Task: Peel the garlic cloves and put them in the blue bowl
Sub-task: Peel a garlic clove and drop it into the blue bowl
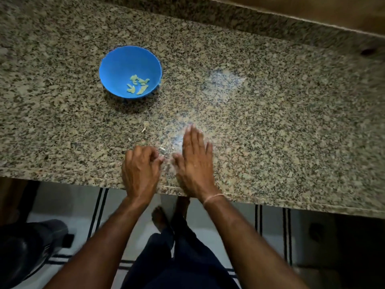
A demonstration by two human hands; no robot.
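Blue bowl (116,59); peeled cloves (137,85) (several) inside

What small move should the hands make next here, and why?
Probably sweep the flat right hand leftward, pushing the garlic skin scraps toward the curled left hand. Peeled cloves already lie in the blue bowl; no unpeeled clove shows on the granite counter.

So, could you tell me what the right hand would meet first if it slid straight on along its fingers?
Probably nothing: bare countertop lies ahead of the right hand, and its line passes right of the blue bowl.
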